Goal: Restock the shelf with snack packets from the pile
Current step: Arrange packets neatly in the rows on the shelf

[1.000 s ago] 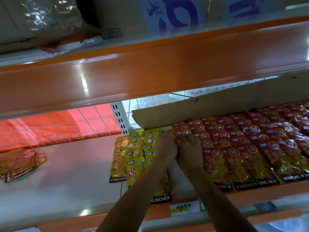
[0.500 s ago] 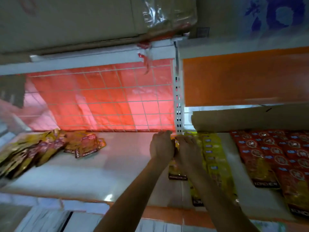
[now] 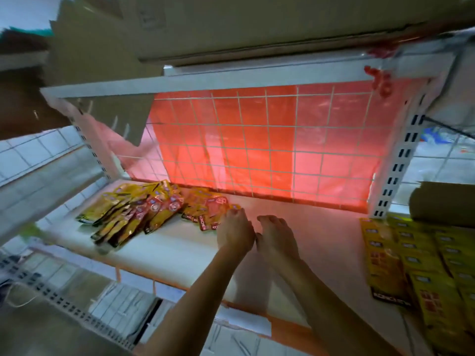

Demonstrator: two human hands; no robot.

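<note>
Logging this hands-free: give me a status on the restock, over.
Left hand at the edge of the packet pile, grip unclear. Right hand beside it over the shelf, holding nothing. Nothing blocking the pile.

You've one left hand [image 3: 235, 235], one right hand [image 3: 276, 238], one shelf [image 3: 180, 244], one big packet pile [image 3: 133, 211], one smaller heap [image 3: 208, 209]; single packets uncountable.

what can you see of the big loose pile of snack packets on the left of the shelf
The pile is a loose, overlapping heap of glossy foil-like packets, yellow toward the left, red-and-yellow toward the right, with dark bottom bands of blurred print. They lie fanned and tilted on the white shelf, near its back left corner. A smaller orange heap lies just right of it. The left hand is near that heap, not this pile.
</note>
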